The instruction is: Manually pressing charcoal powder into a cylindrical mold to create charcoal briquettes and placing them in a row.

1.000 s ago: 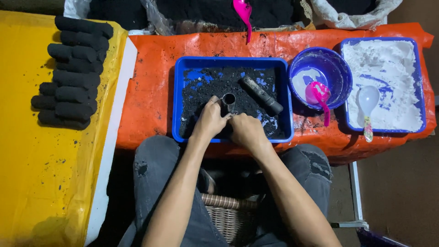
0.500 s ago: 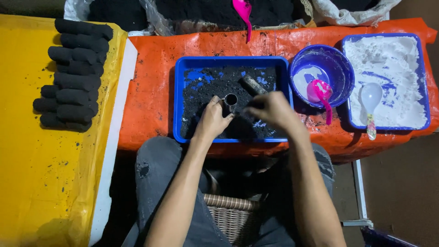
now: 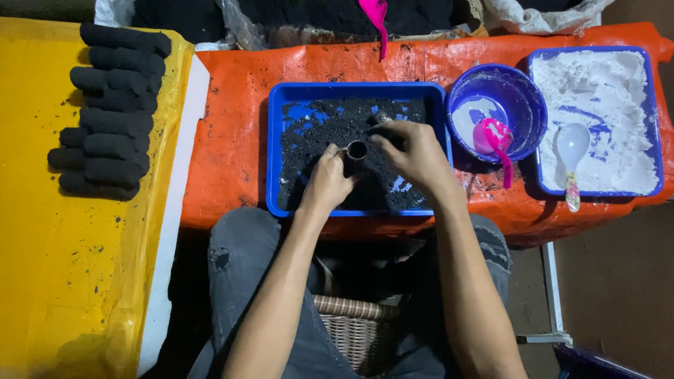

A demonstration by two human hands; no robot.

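Observation:
A blue tray (image 3: 275, 147) on the orange-covered table holds loose black powder (image 3: 323, 126). My left hand (image 3: 326, 184) grips a small metal tube (image 3: 356, 151) that stands upright in the powder with its open end up. My right hand (image 3: 414, 151) is closed around a dark metal rod (image 3: 381, 122) lying just right of and above the tube. Both forearms reach in from below, over my knees.
Several black pressed cylinders (image 3: 109, 112) are stacked on the yellow sheet (image 3: 63, 281) at left. Right of the tray are a blue bowl (image 3: 523, 98) with a pink scoop (image 3: 493, 140) and a blue tray of white powder (image 3: 597, 105) with a white spoon (image 3: 572, 151). A wicker basket (image 3: 351, 326) is between my legs.
My right hand left the tray's near side, where it was next to the left hand, moved up and right, and closed on the dark rod. The left hand stays on the tube.

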